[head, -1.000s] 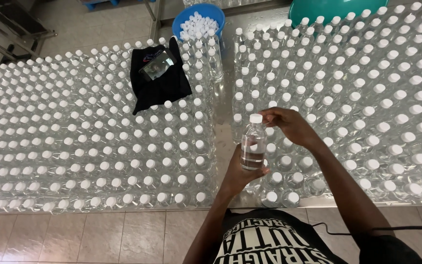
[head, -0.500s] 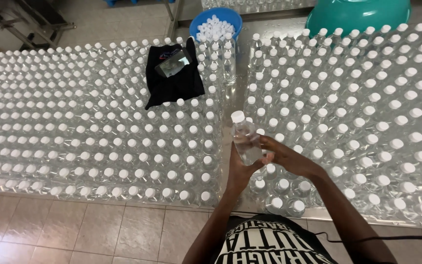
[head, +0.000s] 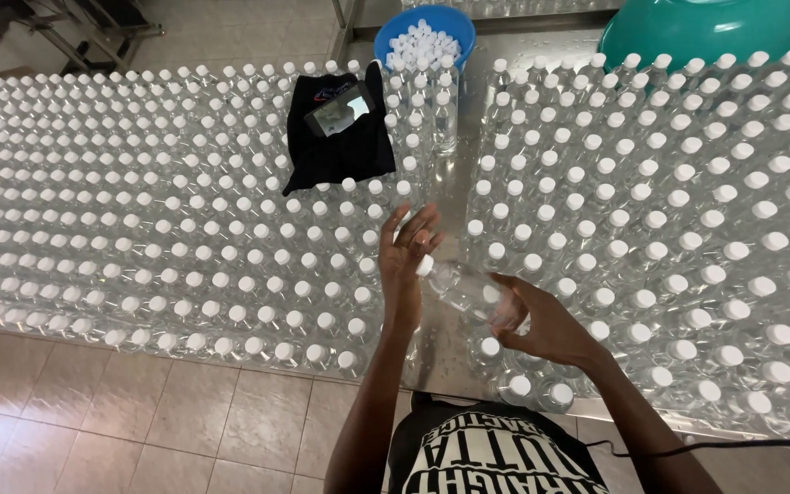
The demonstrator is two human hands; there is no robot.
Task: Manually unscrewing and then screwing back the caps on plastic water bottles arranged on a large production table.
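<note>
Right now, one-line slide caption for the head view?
Right hand holds a tilted clear plastic bottle while the left hand meets its white cap, above a steel table packed with capped bottles.

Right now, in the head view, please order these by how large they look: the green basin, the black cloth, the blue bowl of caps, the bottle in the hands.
1. Green basin, though cut off by the frame.
2. Black cloth.
3. Blue bowl and bottle: look similar; the bottle is nearer, so unsure.

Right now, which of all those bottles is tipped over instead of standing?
The clear bottle gripped by the right hand, its white cap against the left hand. All others stand upright on the table.
</note>
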